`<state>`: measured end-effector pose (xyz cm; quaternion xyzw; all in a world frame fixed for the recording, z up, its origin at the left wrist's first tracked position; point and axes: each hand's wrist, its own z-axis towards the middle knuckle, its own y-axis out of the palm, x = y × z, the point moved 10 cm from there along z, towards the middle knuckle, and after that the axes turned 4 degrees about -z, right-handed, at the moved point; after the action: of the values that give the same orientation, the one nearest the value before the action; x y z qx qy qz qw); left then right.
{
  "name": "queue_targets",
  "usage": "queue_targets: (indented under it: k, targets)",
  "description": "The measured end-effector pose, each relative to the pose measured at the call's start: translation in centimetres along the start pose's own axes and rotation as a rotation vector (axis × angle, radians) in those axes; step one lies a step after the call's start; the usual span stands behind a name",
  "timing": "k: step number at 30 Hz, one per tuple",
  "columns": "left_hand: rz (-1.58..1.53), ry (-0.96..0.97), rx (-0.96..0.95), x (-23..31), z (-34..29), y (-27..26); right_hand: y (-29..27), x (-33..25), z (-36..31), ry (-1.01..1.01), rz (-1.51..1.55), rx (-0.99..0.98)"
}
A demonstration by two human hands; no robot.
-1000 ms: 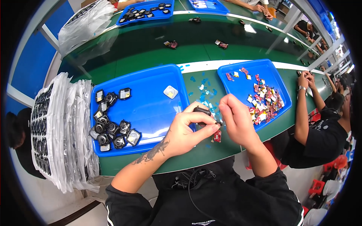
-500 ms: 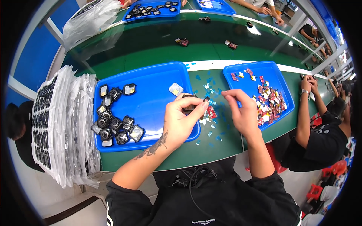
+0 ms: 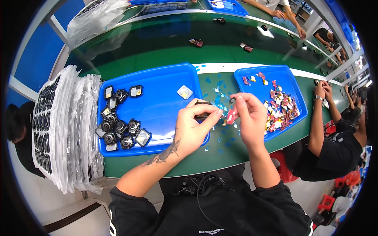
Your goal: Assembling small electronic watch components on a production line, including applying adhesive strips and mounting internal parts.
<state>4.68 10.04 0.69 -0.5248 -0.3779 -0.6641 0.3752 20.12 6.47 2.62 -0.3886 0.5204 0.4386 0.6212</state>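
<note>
My left hand (image 3: 193, 124) is closed around a dark watch case (image 3: 202, 114), largely covered by its fingers and held over the right edge of a large blue tray (image 3: 165, 118). Beside it, my right hand (image 3: 249, 118) pinches a small red circuit board (image 3: 231, 117) with a dark strip near the fingertips. The two hands are close together above the green bench. In the large tray lie several black watch cases (image 3: 134, 126) on the left and a lone pale square piece (image 3: 184, 92) near the upper right.
A second blue tray (image 3: 303, 112) at right holds a heap of small red, white and yellow parts. Blue film scraps (image 3: 220, 140) litter the bench (image 3: 177, 167). Plastic-wrapped stacks (image 3: 67, 133) stand at left. Parts (image 3: 246, 47) lie on the green belt (image 3: 157, 51); co-workers sit beyond.
My right hand has closed on the red circuit board, which was by the left hand's fingertips before. Parts on the belt have shifted right, and the far tray of black pieces has moved.
</note>
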Motion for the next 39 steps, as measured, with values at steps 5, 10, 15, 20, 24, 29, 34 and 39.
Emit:
queue_targets:
  k: [5, 10, 15, 20, 24, 29, 34, 39]
  targets:
    - [-0.035, -0.059, 0.037, 0.5, 0.1, 0.0, 0.7, 0.3, -0.1, 0.040, -0.006, -0.121]
    - [0.003, 0.022, -0.027, 2.1, 0.0, 0.8, 1.8, -1.0, -0.9, -0.048, -0.083, -0.205]
    - [0.064, 0.049, -0.032, 2.5, -0.2, 0.6, 1.7, -0.9, -0.7, -0.018, -0.064, -0.166]
    - [-0.011, 0.029, -0.019, 2.3, -0.2, 0.5, 2.1, -0.6, -0.8, 0.070, 0.043, -0.211]
    - [-0.038, -0.016, 0.010, 1.6, -0.1, 0.1, 2.8, -1.1, -0.8, 0.004, 0.071, -0.221]
    - [0.435, 0.465, 0.224, 6.9, -1.8, -0.4, 1.7, 0.3, 0.0, 0.127, 0.211, -0.126]
    - [0.597, 0.736, -0.017, 8.0, -3.7, 4.1, 1.4, -0.1, 0.4, 0.072, 0.260, -0.041]
    - [0.728, 0.907, -0.106, 8.3, -4.5, 5.0, 1.0, 0.1, 0.5, 0.067, 0.277, -0.002]
